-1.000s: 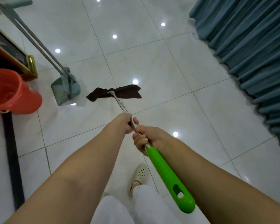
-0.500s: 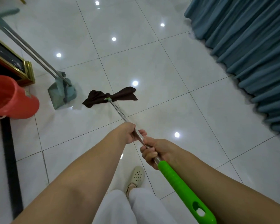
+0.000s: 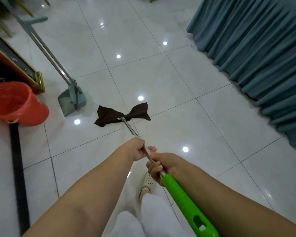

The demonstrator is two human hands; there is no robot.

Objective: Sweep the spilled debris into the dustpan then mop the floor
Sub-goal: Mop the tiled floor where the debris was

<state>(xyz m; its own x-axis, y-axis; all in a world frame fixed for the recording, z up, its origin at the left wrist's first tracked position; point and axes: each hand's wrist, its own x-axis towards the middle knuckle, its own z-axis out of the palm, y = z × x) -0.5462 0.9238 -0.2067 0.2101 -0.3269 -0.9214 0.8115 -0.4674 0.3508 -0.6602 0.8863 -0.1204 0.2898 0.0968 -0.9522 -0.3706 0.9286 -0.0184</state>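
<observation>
I hold a mop with both hands. Its dark brown cloth head lies flat on the white tiled floor, spread like a bow. A silver shaft runs back from it to a bright green handle end. My left hand grips the silver shaft further forward. My right hand grips it just above the green part. A teal dustpan with a broom clipped to its long handle stands upright to the left of the mop head.
An orange bucket lined with a bag sits at the left, by a gold-framed black board. A black floor strip runs along the left. Teal curtains hang along the right. My shoe is under my hands.
The mop head has shifted right and nearer to me across the tiles, its cloth spreading out. My hands have drawn back with the shaft, and my view has tilted.
</observation>
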